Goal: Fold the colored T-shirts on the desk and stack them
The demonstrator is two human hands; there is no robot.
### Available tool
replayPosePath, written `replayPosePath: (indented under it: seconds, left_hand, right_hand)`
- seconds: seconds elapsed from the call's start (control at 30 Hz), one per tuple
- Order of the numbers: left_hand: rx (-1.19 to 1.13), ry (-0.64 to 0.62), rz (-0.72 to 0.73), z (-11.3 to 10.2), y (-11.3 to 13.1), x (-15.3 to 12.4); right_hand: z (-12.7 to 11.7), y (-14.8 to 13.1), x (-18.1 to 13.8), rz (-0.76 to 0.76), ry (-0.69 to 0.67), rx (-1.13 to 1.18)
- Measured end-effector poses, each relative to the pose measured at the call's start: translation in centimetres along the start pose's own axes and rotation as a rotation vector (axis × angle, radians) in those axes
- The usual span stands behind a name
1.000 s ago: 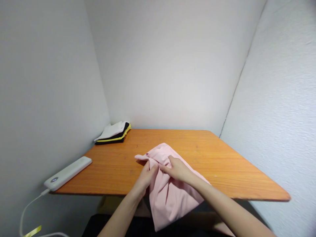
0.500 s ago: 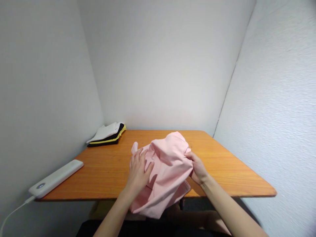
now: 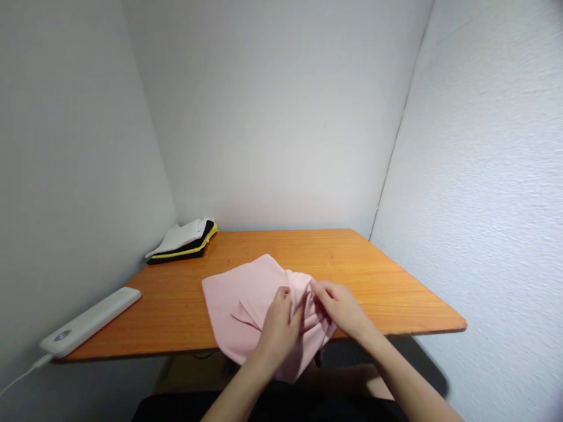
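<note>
A pink cloth [image 3: 237, 293] lies spread on the orange wooden table [image 3: 387, 293], its near part hanging over the front edge. My left hand [image 3: 279, 328] rests on the cloth near the table's front edge, fingers curled and pinching a fold. My right hand [image 3: 338, 305] is just to its right, fingers closed on the bunched fabric at the cloth's right side. The two hands almost touch above the gathered folds.
A small stack of folded cloths [image 3: 182, 241], white over black and yellow, sits at the table's far left corner. A white power bank [image 3: 90, 321] with a cable lies at the left front edge. Pale walls close in on three sides.
The cloth, held up in a bundle half a second ago, now lies flatter and spread to the left on the table. Both hands have come down and together at its right side.
</note>
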State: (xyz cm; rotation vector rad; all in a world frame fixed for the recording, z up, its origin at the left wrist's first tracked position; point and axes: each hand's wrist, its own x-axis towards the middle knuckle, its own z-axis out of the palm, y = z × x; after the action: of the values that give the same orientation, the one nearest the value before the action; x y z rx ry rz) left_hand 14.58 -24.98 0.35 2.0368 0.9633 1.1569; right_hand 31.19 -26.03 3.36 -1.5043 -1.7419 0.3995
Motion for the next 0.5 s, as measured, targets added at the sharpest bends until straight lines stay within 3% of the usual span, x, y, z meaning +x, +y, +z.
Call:
replayPosePath:
  seconds: [0.07, 0.13, 0.23, 0.33, 0.5]
  left_hand:
    - [-0.026, -0.103, 0.12, 0.5, 1.0, -1.2]
    - [-0.094, -0.164, 0.14, 0.8, 1.4, -1.9]
    - [-0.177, -0.072, 0.0, 1.0, 0.5, -2.4]
    - [-0.102, 0.059, -0.135, 1.3, -0.9, -2.4]
    - [-0.146, -0.012, -0.131, 1.0, -0.9, -2.0]
  right_hand:
    - [0.4, -0.6, -1.7, -0.023, -0.084, 0.045]
    - [0.5, -0.5, -2.9, -0.042, -0.063, 0.127]
    - [0.2, 0.5, -3.7, -0.017, -0.012, 0.361]
    - [0.2, 1.0, -4.2, 0.09, 0.014, 0.593]
    - [-0.3, -0.2, -4.7, 0.268, 0.115, 0.982]
